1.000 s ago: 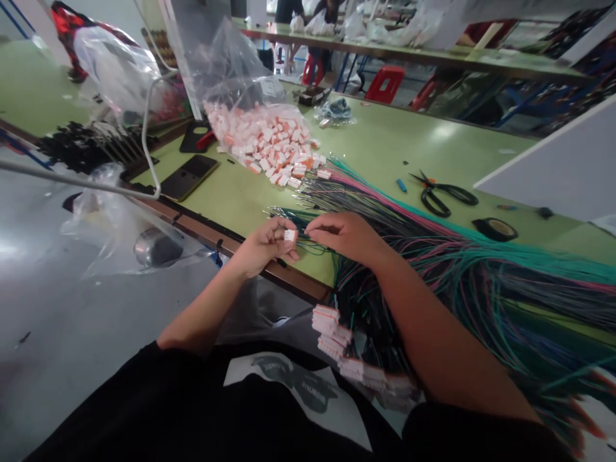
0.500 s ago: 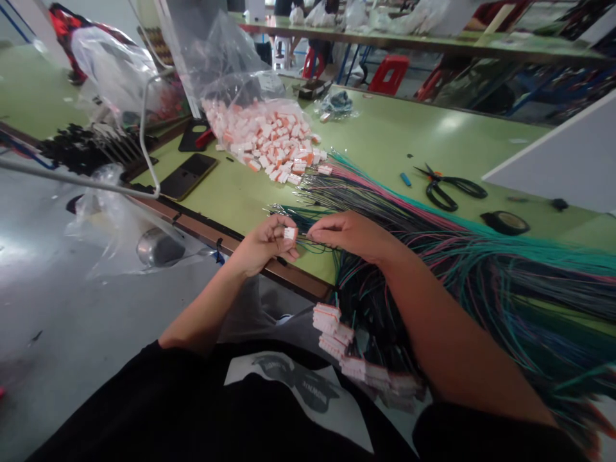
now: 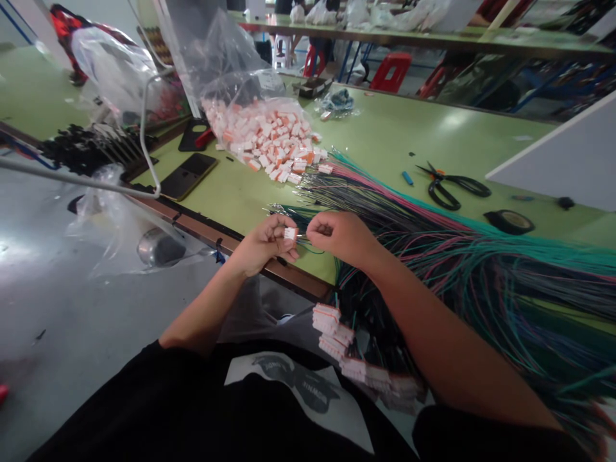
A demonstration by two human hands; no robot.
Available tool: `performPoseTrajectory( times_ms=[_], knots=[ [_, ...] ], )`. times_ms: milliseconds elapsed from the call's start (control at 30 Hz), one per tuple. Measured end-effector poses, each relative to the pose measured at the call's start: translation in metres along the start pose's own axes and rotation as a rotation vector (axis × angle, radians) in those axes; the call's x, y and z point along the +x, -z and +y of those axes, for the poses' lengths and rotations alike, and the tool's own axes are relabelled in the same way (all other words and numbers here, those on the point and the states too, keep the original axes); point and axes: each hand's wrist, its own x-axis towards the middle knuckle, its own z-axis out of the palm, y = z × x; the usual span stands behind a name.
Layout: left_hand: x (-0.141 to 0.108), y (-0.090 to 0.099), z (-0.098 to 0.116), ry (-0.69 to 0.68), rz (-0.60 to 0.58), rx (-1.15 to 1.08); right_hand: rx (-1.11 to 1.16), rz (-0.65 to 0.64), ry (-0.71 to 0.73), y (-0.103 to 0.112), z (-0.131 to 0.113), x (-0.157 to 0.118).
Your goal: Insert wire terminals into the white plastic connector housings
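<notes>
Between the thumb and fingers of my left hand (image 3: 267, 244) is a white and orange connector housing (image 3: 290, 234), held over the table's front edge. My right hand (image 3: 339, 234) is just to its right, thumb and fingers pinched together near a thin wire (image 3: 303, 237) at the housing. The fingertips partly hide this wire. Beyond my hands, a bundle of black, pink and green wires (image 3: 385, 196) with bare metal tips runs off to the right. Several wired connectors (image 3: 332, 327) hang in a cluster below my right forearm.
A clear bag spills a heap of loose connector housings (image 3: 274, 138) on the green table. Black scissors (image 3: 450, 186), a tape roll (image 3: 510, 221) and a blue piece (image 3: 407, 178) lie at the right. To the left are a phone (image 3: 189, 176) and a bent metal rod (image 3: 144, 128).
My right hand has turned slightly, its fingers curling more beside the housing. My left hand keeps the connector housing in the same place.
</notes>
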Motion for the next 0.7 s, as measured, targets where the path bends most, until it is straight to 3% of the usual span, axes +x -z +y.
performPoseTrajectory(
  times_ms=[367,700],
  knots=[
    [0.000,-0.002,-0.001,-0.023,0.066,0.042,-0.234,0.095,0.006,-0.007,-0.011,-0.005],
    [-0.002,-0.010,0.001,-0.031,0.100,0.068,-0.102,0.068,0.020,-0.015,-0.009,-0.004]
  ],
)
